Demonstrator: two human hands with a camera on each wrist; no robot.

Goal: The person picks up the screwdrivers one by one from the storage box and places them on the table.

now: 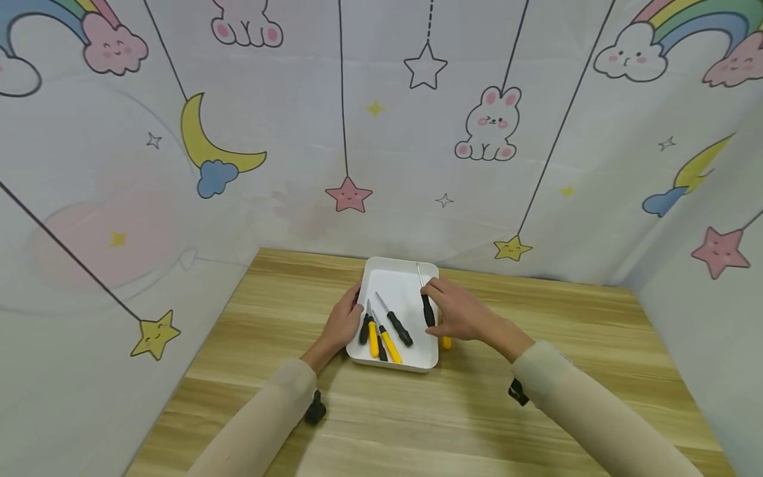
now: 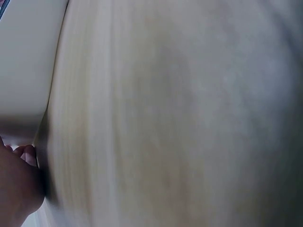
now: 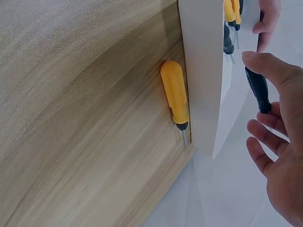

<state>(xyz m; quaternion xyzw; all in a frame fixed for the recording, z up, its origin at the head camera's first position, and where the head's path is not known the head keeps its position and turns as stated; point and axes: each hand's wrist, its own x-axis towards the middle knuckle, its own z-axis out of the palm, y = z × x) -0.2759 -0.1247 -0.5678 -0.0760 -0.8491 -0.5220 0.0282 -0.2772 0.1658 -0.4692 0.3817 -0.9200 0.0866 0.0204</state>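
Observation:
A white tray (image 1: 393,368) lies on the table with several screwdrivers in it. My left hand (image 1: 348,318) grips its left side, the thumb at the rim; a dark strip beside those fingers is too small to identify. Over the tray's right side, my right hand (image 1: 459,310) pinches a black-handled screwdriver (image 1: 428,311) between thumb and fingertips, the shaft pointing to the back. In the right wrist view the thumb is at one end of this black handle (image 3: 258,90). Inside on the left are black-handled (image 1: 399,329) and yellow-handled screwdrivers (image 1: 390,346).
Just outside the tray's right wall, a yellow screwdriver (image 3: 174,92) lies on the wooden table (image 1: 381,424). A printed white curtain (image 1: 393,146) hangs behind the table and along its sides. The left wrist view shows mostly blurred tabletop.

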